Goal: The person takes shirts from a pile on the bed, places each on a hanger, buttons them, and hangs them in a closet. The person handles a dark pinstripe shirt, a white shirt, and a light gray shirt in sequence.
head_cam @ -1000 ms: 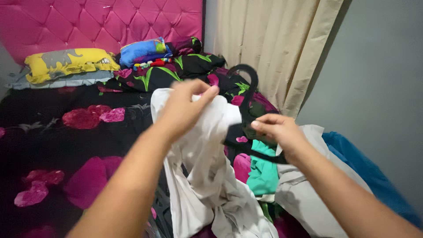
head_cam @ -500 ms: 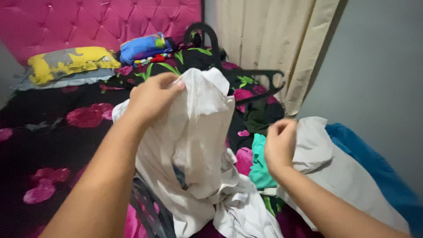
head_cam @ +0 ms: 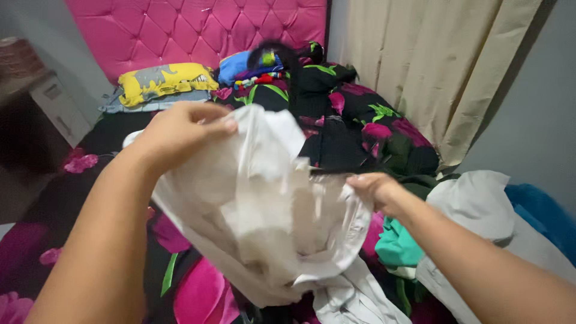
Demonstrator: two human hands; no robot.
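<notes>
Room was moderately lit, soft indoor light w/ no hard shadows; source itself wasn't in frame. Brightest area was the white garment (head_cam: 264, 198) at center, close to washed out on its upper folds, little fabric detail left. Pink tufted headboard (head_cam: 198, 30) at top was evenly lit, colors saturated. Upper left corner fell dim and murky, the nightstand (head_cam: 54, 102) barely readable. Motion blur smeared the garment's edges, the left hand (head_cam: 180, 129) and right hand (head_cam: 378, 192); a dark object at top center was blurred past recognition. Beige curtain (head_cam: 438, 66) at upper right was fairly sharp. Wide-angle stretch showed on the forearms at the bottom edge.
</notes>
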